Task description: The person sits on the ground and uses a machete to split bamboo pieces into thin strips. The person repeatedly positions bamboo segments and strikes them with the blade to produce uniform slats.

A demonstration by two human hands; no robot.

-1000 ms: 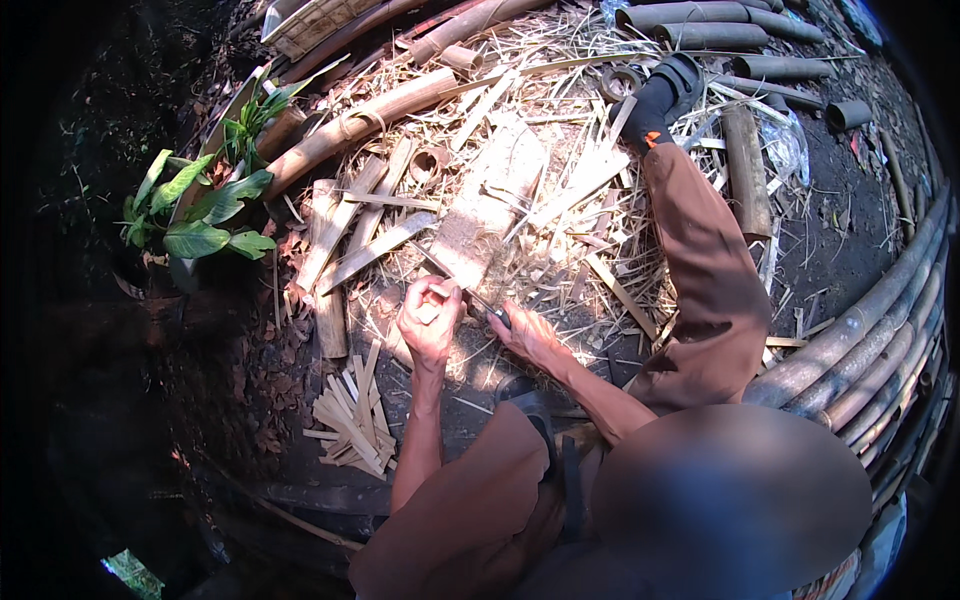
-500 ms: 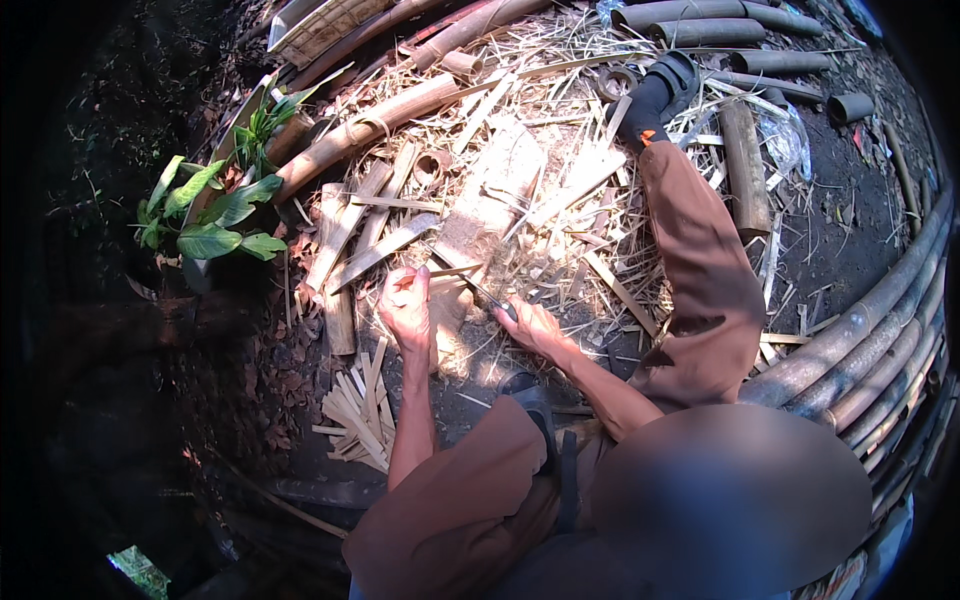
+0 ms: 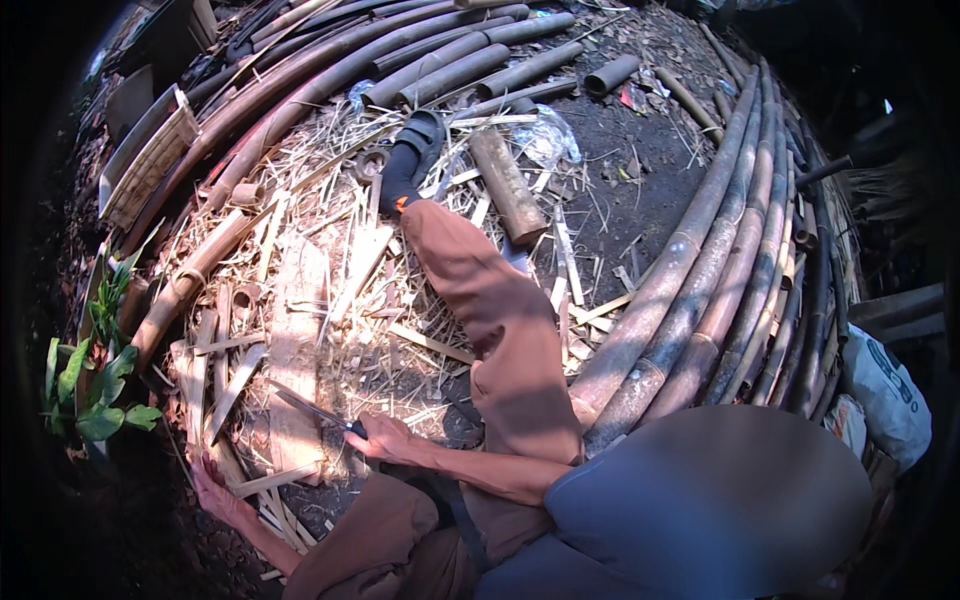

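Note:
A knife with a dark handle and a long narrow blade is gripped in my right hand. Its blade points up and left over the flat wooden chopping block. Down at the left, my left hand reaches out beside the bamboo pieces, fingers stretched and apart. Close to its thumb lies a pale bamboo strip, crossing the block's near end. I see no clear grip on that strip. Several cut strips are heaped beside my left forearm, partly hidden by my knee.
Long bamboo poles are stacked along the right; more poles lie at the back. Shavings cover the ground around my outstretched leg. A short log lies beyond it. A leafy plant stands at the left.
The view has swung right, shifting the scene leftward. My left hand has left the knife and the strip it was holding there, and moved down and left. My right hand still holds the knife.

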